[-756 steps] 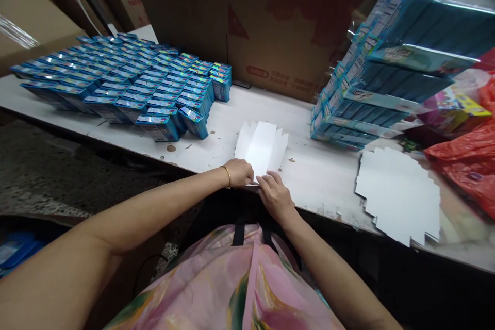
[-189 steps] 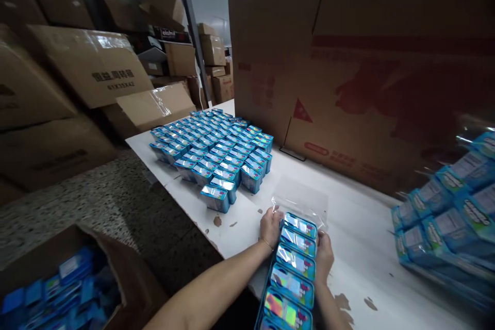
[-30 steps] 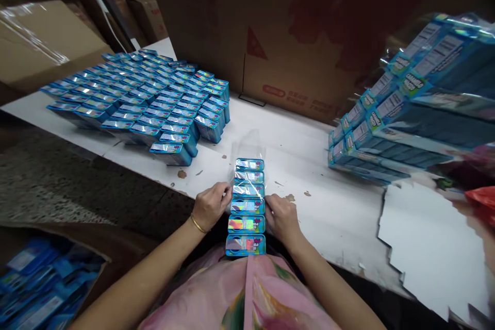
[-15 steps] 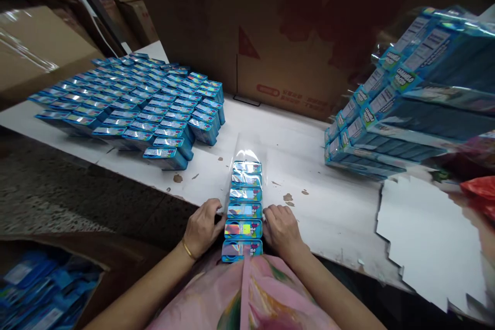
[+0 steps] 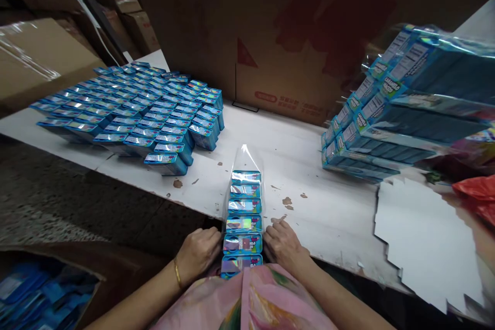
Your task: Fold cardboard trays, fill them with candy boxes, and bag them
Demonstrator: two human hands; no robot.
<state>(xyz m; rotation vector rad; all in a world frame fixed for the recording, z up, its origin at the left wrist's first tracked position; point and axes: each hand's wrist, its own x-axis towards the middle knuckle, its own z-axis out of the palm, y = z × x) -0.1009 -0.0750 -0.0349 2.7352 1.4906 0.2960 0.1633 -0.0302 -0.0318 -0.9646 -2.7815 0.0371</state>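
A row of blue packs point(image 5: 244, 206) with shiny labelled tops runs away from my body over the table's front edge. Clear plastic wrapping point(image 5: 245, 159) covers the row's far part and comes to a narrow end beyond it. My left hand point(image 5: 201, 250), below a gold bangle, is curled closed against the row's left side. On the opposite side my right hand point(image 5: 283, 243) is also closed, knuckles up. Both seem to pinch the plastic's side edges, though the fingertips are mostly hidden. The row's near end meets my pink clothing.
Many similar blue packs point(image 5: 154, 118) stand grouped on the white table point(image 5: 294, 165) at left. Plastic-wrapped bundles point(image 5: 390, 103) are stacked at right, behind a jagged white sheet point(image 5: 421, 242). A large carton point(image 5: 286, 36) stands behind. An open box point(image 5: 93, 263) with blue items sits lower left.
My left hand has gone from thumb and fingers apart to a closed fist beside the row. The plastic's far end has narrowed to a point. The whole view has shifted slightly.
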